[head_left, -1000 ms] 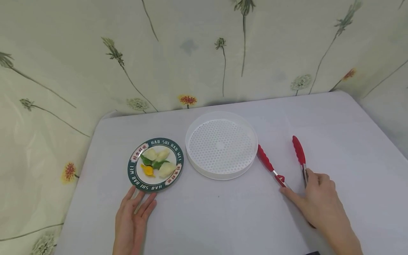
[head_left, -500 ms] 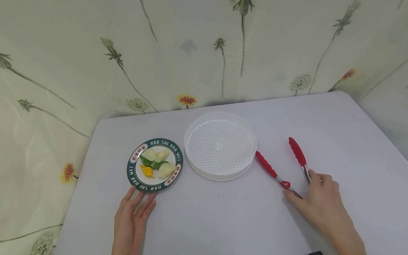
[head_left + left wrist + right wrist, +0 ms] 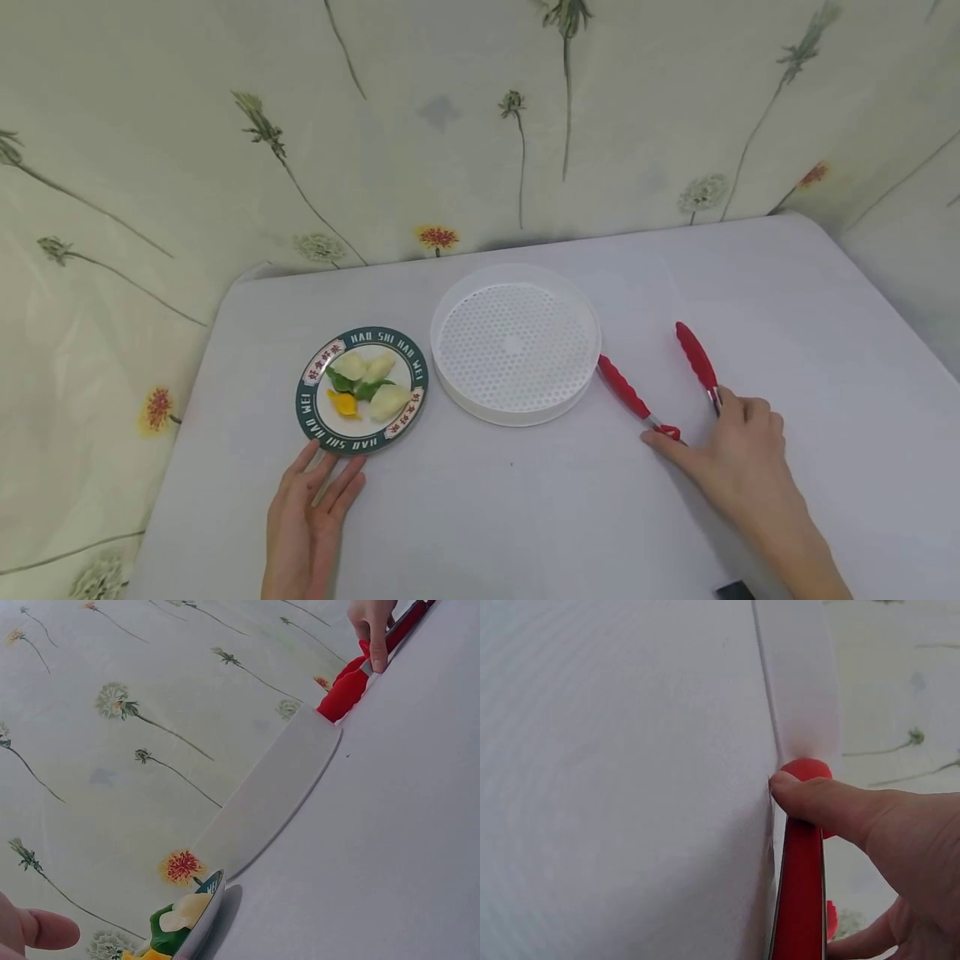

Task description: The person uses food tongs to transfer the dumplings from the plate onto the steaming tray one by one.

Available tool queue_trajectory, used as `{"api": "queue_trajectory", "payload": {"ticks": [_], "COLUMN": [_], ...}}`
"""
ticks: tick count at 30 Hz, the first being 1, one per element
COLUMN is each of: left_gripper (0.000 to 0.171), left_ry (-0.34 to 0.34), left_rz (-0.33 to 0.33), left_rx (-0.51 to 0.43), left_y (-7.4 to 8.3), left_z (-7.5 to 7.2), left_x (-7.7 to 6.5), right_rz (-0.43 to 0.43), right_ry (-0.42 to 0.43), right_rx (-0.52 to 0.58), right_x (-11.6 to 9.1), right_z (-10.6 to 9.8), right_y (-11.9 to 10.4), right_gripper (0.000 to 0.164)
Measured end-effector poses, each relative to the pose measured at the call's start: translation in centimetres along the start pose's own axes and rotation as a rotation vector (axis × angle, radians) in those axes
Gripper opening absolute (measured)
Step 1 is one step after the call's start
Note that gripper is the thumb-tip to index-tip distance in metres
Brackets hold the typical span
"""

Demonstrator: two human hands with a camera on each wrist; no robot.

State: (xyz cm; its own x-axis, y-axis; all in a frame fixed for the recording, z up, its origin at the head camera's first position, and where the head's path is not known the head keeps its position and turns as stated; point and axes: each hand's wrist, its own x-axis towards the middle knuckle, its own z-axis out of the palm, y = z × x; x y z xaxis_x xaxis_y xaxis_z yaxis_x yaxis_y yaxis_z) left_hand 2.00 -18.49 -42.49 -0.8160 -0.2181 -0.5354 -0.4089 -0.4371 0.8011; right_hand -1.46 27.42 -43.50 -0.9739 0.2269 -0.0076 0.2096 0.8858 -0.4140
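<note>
In the head view my left hand (image 3: pixel 306 521) lies palm partly up at the near rim of a green-bordered plate (image 3: pixel 307 406), fingertips at its edge. Pale, green and yellow food-like pieces (image 3: pixel 390 402) lie on it. My right hand (image 3: pixel 746 467) holds a pair of red-and-metal tongs (image 3: pixel 697 354) between thumb and fingers, their two arms spread apart. The left arm's red end reaches the side of a white round perforated tray (image 3: pixel 517 408). In the right wrist view the thumb (image 3: pixel 840 810) lies across one arm of the tongs (image 3: pixel 802 892).
A white cloth covers the table (image 3: pixel 525 517). Behind it hangs a flower-patterned curtain (image 3: pixel 465 167). A small black object (image 3: pixel 735 591) shows at the bottom edge, next to the right forearm.
My right hand and the tongs have shifted slightly, and the thumb has slid along the left arm of the tongs toward its red clip. The left hand and plate stay together.
</note>
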Motion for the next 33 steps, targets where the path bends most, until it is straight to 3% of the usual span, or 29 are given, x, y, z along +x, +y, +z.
{"api": "queue_trajectory", "payload": {"ticks": [7, 14, 25, 33], "left_gripper": [0.063, 0.062, 0.062, 0.062], "left_ry": [-0.007, -0.008, -0.004, -0.030], "left_rz": [0.002, 0.009, -0.002, 0.010], "left_rx": [0.007, 0.014, 0.019, -0.004], "left_y": [0.0, 0.1, 0.1, 0.1], "left_z": [0.0, 0.1, 0.3, 0.0], "left_x": [-0.1, -0.2, -0.3, -0.3], "right_rz": [0.079, 0.093, -0.053, -0.131], "right_ry": [-0.021, -0.014, 0.135, 0.142], "right_rx": [0.005, 0.029, 0.052, 0.059], "right_x": [0.2, 0.0, -1.0, -1.5], "right_z": [-0.5, -1.6, -3.2, -4.8], "right_y": [-0.1, -0.4, -2.0, -3.7], "right_gripper": [0.116, 0.112, 0.093, 0.091]}}
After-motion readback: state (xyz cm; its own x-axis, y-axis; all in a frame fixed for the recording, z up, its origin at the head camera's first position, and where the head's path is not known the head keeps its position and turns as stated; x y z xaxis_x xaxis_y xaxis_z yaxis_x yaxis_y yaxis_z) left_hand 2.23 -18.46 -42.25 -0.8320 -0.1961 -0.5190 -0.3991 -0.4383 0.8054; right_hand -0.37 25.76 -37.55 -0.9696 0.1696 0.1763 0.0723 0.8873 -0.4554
